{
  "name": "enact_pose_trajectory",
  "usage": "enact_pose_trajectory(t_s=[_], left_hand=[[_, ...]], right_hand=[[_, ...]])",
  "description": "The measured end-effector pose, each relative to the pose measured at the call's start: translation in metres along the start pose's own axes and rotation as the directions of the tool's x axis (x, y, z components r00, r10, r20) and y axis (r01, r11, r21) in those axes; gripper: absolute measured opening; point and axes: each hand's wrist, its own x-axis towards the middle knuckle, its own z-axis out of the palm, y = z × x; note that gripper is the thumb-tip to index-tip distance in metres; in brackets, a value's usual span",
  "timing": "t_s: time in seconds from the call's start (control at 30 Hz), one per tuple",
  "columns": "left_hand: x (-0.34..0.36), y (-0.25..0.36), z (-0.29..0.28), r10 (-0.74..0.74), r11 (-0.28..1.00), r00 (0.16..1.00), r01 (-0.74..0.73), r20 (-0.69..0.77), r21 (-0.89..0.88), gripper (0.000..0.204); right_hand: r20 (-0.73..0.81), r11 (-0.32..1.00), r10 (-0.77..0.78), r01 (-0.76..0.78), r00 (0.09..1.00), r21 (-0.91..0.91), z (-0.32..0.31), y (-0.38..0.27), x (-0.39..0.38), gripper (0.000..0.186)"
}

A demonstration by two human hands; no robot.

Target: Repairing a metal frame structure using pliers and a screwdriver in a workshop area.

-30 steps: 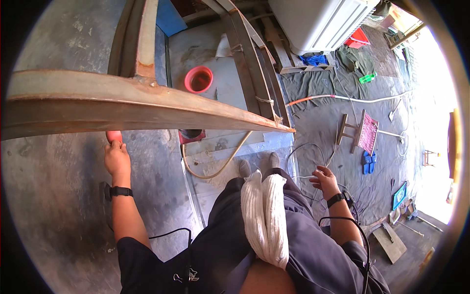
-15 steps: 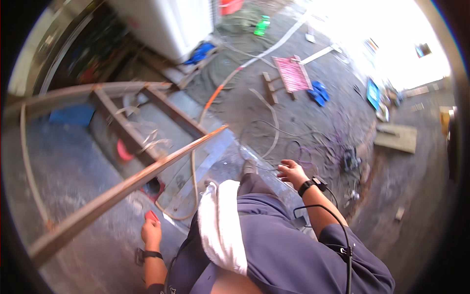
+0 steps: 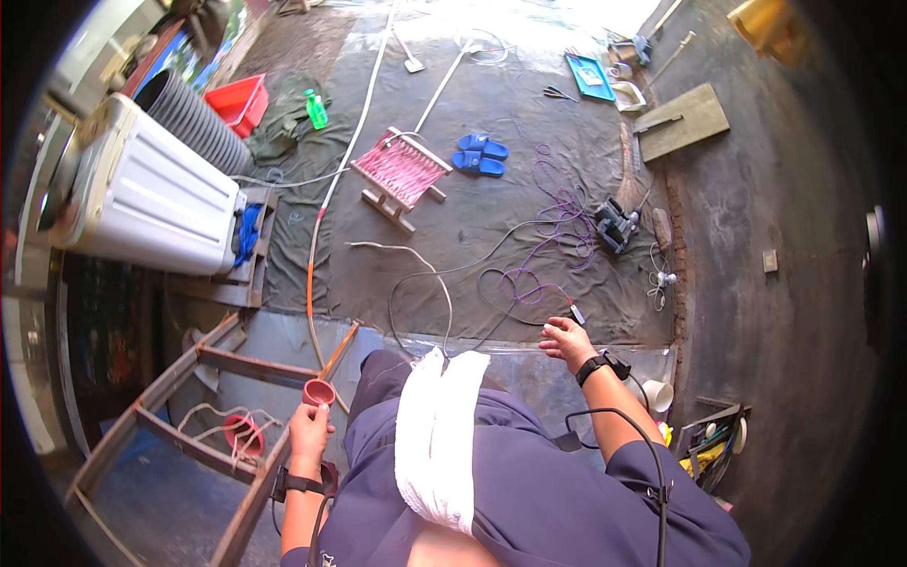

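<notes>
My left hand (image 3: 310,427) grips a small red cup (image 3: 320,393) near the rail of a rusty metal frame (image 3: 222,362) at lower left. A larger red pot (image 3: 244,435) sits within that frame, partly behind light cords (image 3: 222,412). My right hand (image 3: 567,340) is in the air with fingers apart and nothing in it, beside my body and just below a small pale device (image 3: 576,312) on a cable lying on the floor. A folded white cloth (image 3: 435,435) hangs over my clothing.
At left stand a white appliance (image 3: 161,189), grey corrugated pipe (image 3: 189,123) and red basin (image 3: 232,104). Ahead lie a pink woven stool (image 3: 399,168), blue slippers (image 3: 480,155), hoses and cables over a dark sheet. A black machine (image 3: 614,227), broom (image 3: 625,175) and board (image 3: 682,123) are at right.
My view has swung right, bringing the floor ahead into view and the frame to lower left. The red cup, earlier mostly hidden under the beam, now shows in my left hand.
</notes>
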Motion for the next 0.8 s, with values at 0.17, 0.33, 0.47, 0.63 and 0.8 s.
enact_pose_trajectory(t_s=[0.17, 0.33, 0.47, 0.63, 0.8], left_hand=[[0.056, 0.098, 0.023, 0.049, 0.977, 0.988, -0.017, 0.147, -0.211, 0.022], [0.115, 0.172, 0.046, 0.116, 0.983, 0.961, -0.075, 0.251, -0.17, 0.022], [0.173, 0.197, 0.053, 0.09, 0.991, 0.953, -0.056, 0.289, -0.124, 0.022], [0.23, 0.238, 0.055, -0.069, 0.993, 0.94, 0.034, 0.333, 0.11, 0.02], [0.284, 0.304, 0.092, -0.067, 0.983, 0.917, -0.006, 0.393, 0.181, 0.021]], right_hand=[[-0.006, 0.986, -0.032, 0.033, 0.999, 0.165, 0.005, -0.008, 0.007, 0.05], [-0.074, 0.969, -0.01, 0.027, 0.997, 0.245, 0.007, -0.028, 0.029, 0.052], [-0.169, 0.955, 0.061, -0.008, 0.984, 0.296, 0.003, -0.046, 0.049, 0.051], [-0.247, 0.947, 0.094, -0.01, 0.965, 0.321, 0.006, -0.1, 0.063, 0.052], [-0.275, 0.925, 0.033, 0.075, 0.961, 0.372, -0.001, -0.149, 0.079, 0.052]])
